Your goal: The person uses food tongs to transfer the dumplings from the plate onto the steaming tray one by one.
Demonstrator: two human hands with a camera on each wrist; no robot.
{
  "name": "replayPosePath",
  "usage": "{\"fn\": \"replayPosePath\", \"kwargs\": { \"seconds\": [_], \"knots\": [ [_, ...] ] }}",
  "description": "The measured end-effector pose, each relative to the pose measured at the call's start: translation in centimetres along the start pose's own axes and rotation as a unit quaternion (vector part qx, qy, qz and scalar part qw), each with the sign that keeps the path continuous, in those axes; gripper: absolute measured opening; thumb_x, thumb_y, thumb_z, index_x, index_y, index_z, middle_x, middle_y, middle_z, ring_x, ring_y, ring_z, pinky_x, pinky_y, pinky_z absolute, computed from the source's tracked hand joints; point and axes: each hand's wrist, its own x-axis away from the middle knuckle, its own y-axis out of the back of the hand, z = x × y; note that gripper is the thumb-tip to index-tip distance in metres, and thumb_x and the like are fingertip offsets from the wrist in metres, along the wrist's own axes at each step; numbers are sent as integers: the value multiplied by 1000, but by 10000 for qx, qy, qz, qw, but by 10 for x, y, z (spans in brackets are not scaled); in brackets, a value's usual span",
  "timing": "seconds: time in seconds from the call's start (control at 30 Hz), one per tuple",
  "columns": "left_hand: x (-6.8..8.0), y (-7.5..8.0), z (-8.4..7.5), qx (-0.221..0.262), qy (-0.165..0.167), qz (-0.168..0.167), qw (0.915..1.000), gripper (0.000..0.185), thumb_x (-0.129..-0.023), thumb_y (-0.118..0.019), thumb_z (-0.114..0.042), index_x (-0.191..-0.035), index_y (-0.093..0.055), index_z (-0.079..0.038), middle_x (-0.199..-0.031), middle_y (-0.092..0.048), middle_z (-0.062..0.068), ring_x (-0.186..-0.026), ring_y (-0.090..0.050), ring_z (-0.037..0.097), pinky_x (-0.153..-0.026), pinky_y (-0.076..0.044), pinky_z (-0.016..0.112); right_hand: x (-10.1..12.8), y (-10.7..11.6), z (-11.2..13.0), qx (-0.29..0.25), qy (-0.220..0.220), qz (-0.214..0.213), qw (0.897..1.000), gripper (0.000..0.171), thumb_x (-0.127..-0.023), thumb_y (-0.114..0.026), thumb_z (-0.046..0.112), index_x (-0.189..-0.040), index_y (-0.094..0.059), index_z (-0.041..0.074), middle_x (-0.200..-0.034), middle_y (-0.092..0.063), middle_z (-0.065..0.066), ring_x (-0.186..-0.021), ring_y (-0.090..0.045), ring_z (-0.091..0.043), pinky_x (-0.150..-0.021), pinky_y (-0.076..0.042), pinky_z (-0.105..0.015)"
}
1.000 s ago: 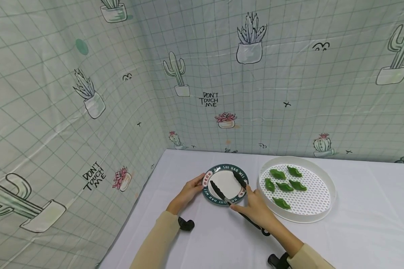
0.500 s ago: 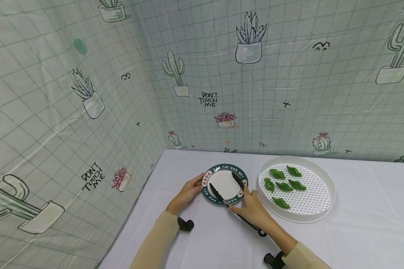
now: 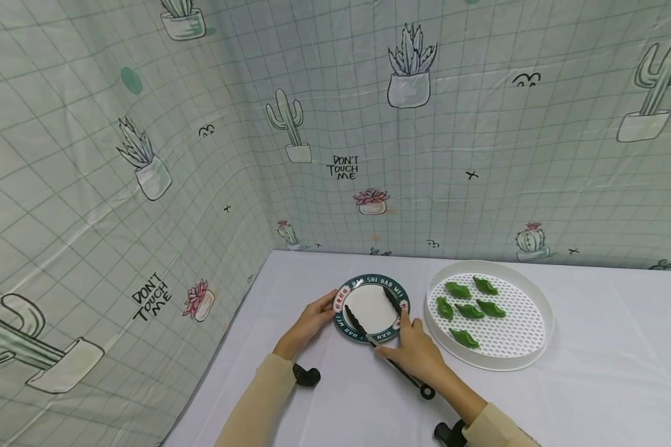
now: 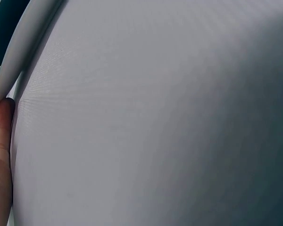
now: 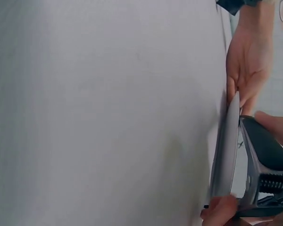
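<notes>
A small plate (image 3: 371, 303) with a dark green lettered rim lies on the white table. My left hand (image 3: 310, 324) pinches its left rim; in the left wrist view a finger (image 4: 3, 127) is under the plate's edge (image 4: 20, 54). My right hand (image 3: 416, 352) holds black-tipped tongs (image 3: 356, 322), their two arms spread over the plate, nothing between the tips. In the right wrist view, a right-hand finger (image 5: 220, 211) is at the plate rim (image 5: 229, 146), beside the tongs (image 5: 269, 143). Part of the tongs is hidden by the right hand.
Right of the plate stands a round white tray (image 3: 545, 323) with a perforated base. Several green, dumpling-shaped pieces (image 3: 470, 311) lie on its left part. A patterned cloth wall (image 3: 453, 136) stands behind the table, and another runs along the left.
My right hand and the tongs have shifted slightly left, and the tongs' handle end has swung left. The left hand stays at the plate rim. The head view has shifted a little.
</notes>
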Motion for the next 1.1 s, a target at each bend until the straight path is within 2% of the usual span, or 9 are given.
{"fn": "replayPosePath", "kwargs": {
  "seconds": [0.1,0.23,0.33,0.7,0.9,1.1],
  "knots": [
    [0,1,0,36,-37,40,10000,55,-101,-48,3,-153,-29,5,-154,-36,25,-144,-30,36,-119,-21,46,0,-1,0,332,29,-3,9994,112,-80,-82,43,-148,-21,-20,-123,-47,-41,-79,-61,-35,-54,-52,-41],
    [0,0,0,93,-12,38,9999,55,-102,-48,3,-153,-29,5,-154,-35,24,-144,-30,35,-119,-22,47,0,-4,1,724,9,-68,9974,111,-79,-83,43,-145,-23,-22,-125,-48,-43,-95,-61,-49,-64,-56,-52],
    [0,0,0,122,1,15,9999,55,-101,-48,4,-153,-30,5,-154,-35,24,-144,-30,35,-119,-22,47,1,-6,2,861,-51,-96,9962,111,-78,-84,43,-145,-23,-22,-126,-47,-43,-104,-57,-54,-70,-55,-58],
    [-2,2,0,142,-1,44,9999,55,-101,-47,4,-153,-30,5,-155,-34,23,-144,-30,34,-118,-24,46,3,-3,6,750,-34,-44,9972,113,-77,-86,41,-146,-20,-20,-123,-46,-43,-103,-56,-55,-66,-55,-56],
    [-1,5,0,23,-13,-13,10000,55,-100,-49,4,-152,-31,6,-154,-35,24,-143,-32,36,-117,-27,46,2,0,6,547,-41,-5,9985,115,-79,-83,45,-149,-15,-17,-127,-44,-44,-109,-54,-57,-74,-55,-57],
    [-3,7,-2,-4,-102,-3,9999,56,-99,-51,5,-151,-30,9,-152,-36,27,-142,-34,38,-116,-29,45,4,8,7,497,150,-64,9986,113,-82,-80,45,-150,-15,-17,-129,-43,-45,-110,-54,-56,-81,-54,-59]
  ]
}}
